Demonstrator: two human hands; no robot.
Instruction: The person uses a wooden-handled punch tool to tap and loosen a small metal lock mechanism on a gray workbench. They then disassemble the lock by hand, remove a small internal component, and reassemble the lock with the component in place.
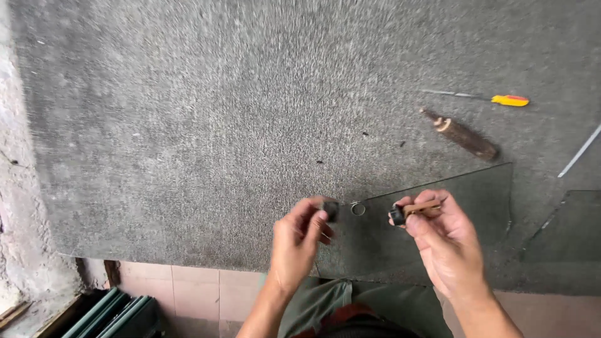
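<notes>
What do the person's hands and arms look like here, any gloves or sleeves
Both hands are bare: no gloves, rings or watch visible on the left hand or the right hand. The forearms are uncovered too, with no sleeves showing down to the frame edge.

Soft, even daylight falling across grey carpet-covered table (188,125); no hard shadows showing. Motion blur streaking carpet texture outward toward upper corners. Centre staying sharper. Pale glare washing out rough whitish wall (15,188) along left edge. Clear glass pane (463,188) at lower right reflecting faintly. Lower left corner sitting dimmer.
</notes>
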